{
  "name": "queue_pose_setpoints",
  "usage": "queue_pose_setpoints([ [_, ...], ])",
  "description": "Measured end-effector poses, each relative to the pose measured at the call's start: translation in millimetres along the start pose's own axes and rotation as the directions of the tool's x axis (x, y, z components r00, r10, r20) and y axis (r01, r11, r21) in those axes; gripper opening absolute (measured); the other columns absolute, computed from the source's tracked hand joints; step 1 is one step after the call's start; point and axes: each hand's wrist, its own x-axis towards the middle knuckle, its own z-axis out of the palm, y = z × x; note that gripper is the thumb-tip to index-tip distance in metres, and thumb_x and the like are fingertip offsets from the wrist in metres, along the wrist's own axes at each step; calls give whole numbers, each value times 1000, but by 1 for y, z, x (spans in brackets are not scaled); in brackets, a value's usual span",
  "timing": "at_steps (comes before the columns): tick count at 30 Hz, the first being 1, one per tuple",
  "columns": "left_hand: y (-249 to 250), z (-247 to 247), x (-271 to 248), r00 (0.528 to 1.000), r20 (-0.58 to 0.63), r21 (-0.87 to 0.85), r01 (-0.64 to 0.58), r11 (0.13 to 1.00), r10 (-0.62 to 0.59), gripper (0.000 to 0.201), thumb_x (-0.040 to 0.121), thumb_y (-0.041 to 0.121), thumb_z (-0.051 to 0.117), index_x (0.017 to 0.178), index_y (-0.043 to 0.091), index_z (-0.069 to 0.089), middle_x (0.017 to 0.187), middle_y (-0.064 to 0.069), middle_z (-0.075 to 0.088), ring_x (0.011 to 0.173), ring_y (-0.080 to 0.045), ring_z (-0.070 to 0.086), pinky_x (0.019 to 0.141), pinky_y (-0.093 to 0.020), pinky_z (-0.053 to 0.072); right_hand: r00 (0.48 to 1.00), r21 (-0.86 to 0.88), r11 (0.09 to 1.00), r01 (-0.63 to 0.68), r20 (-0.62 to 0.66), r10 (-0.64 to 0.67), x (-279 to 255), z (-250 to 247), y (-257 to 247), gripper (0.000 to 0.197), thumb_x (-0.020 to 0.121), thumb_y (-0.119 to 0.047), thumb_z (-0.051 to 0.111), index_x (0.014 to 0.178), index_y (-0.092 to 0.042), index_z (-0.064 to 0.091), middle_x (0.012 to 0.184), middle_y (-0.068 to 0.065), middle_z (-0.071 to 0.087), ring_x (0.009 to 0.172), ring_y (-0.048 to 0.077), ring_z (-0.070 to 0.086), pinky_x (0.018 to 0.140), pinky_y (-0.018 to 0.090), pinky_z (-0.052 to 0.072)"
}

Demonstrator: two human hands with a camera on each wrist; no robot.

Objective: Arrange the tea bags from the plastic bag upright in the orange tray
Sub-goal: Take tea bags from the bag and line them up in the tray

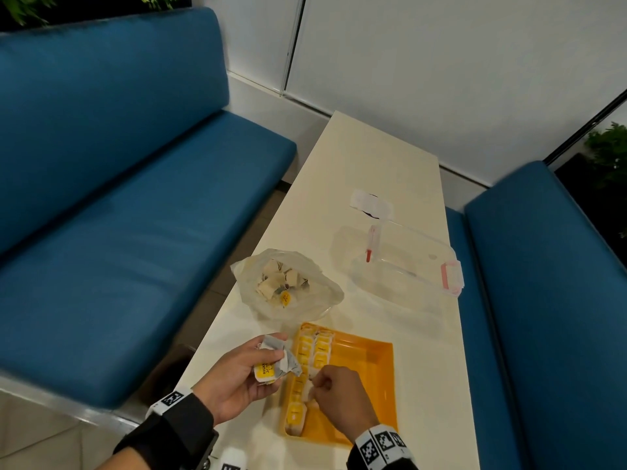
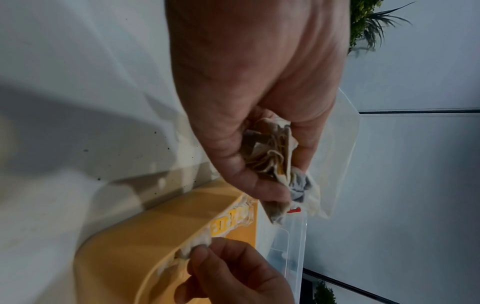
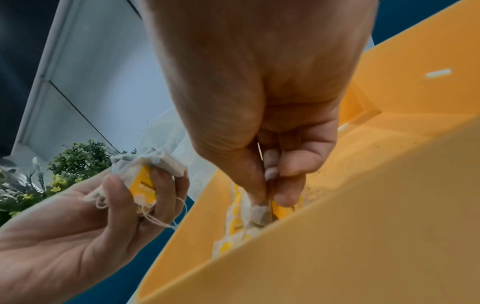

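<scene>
**Tray part filled, more tea bags waiting**

The orange tray (image 1: 373, 374) was the landmark. Along its left wall stood two rows of tea bags (image 1: 314, 354) with yellow tags up, filling only that side; the rest of the tray floor lay bare. Just beyond the tray's far left corner sat the plastic bag (image 1: 288, 293), open, with a loose heap of tea bags inside. By my judgement the job was under way but well short of done.

The right hand (image 1: 339, 398) reached down over the tray's near left part, thumb and fingertips pinched together on one tea bag (image 3: 257, 214) being set among the standing rows. The left hand (image 1: 237, 374) hovered just left of the tray, palm up, fingers curled round a small bunch of tea bags (image 1: 274, 359) with strings dangling, apparently a supply for the right hand.

Beyond the tray on the right lay a clear lidded container (image 1: 407, 262) with red clips.
</scene>
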Motion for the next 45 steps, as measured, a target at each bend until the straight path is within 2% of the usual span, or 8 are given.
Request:
queue_pose_setpoints([
  [3, -2, 0, 0, 1000, -16, 59, -15, 998, 16, 35, 90, 4, 67, 124, 13, 68, 110, -20, 73, 80, -24, 68, 62, -33, 58, 999, 19, 1000, 14, -33, -13, -4, -8, 3, 23, 84, -14, 66, 70, -32, 63, 79, -12, 68, 73, 2, 62, 63, 13, 47],
  [7, 3, 4, -2, 1000, -7, 235, -26, 972, 29, 29, 90, 6, 70, 118, 12, 71, 111, -19, 74, 87, -25, 70, 71, -37, 57, 994, 32, 998, 57, -94, -53, -11, -33, 1, 15, 80, -22, 73, 71, -31, 65, 89, -11, 65, 79, 2, 61, 67, 12, 46],
  [15, 17, 35, -3, 962, 247, 601, -56, 797, -120, 24, 86, -2, 73, 106, 10, 78, 109, -16, 74, 95, -28, 72, 73, -37, 61, 981, 41, 982, 183, -65, -180, -7, -76, -38, 11, 74, -26, 74, 77, -26, 62, 90, -6, 63, 85, 5, 61, 74, 25, 53],
  [22, 14, 30, -1, 969, 238, 487, -60, 871, -66, 34, 82, 6, 79, 114, 17, 77, 113, -14, 74, 99, -27, 71, 76, -38, 59, 988, 356, 928, 106, -141, -59, -5, -82, -34, 10, 80, -25, 78, 86, -22, 71, 93, -5, 71, 79, 11, 67, 65, 22, 50],
  [28, 7, 23, 1, 968, 250, 322, -57, 945, -27, 48, 75, 18, 83, 122, 18, 72, 128, -22, 67, 111, -36, 64, 96, -50, 47, 998, 692, 719, -66, 61, 33, -12, -79, -25, 21, 86, -10, 74, 99, 6, 67, 78, 13, 71, 72, 23, 71, 55, 28, 48],
  [38, 3, 22, 8, 965, 260, 265, -50, 963, -21, 55, 67, 21, 88, 120, 16, 73, 128, -25, 66, 107, -35, 63, 81, -39, 51, 992, 853, 506, -124, 112, 55, -9, -72, -30, 18, 86, -2, 72, 98, 9, 65, 72, 17, 65, 63, 21, 64, 53, 26, 45],
  [41, 4, 23, 10, 970, 243, 257, -51, 965, -14, 56, 68, 19, 88, 121, 14, 71, 127, -24, 67, 106, -34, 66, 83, -41, 51, 995, 833, 545, -95, 73, 62, -8, -73, -33, 10, 85, -2, 73, 92, 2, 67, 71, 15, 64, 62, 21, 62, 50, 26, 42],
  [45, 10, 22, 8, 973, 229, 270, -74, 960, 10, 42, 80, 11, 81, 121, 14, 72, 128, -24, 66, 113, -38, 66, 93, -48, 50, 995, 666, 743, 64, -97, 2, -6, -94, -41, 4, 83, -4, 74, 82, -2, 71, 67, 7, 67, 61, 14, 62, 51, 24, 42],
])
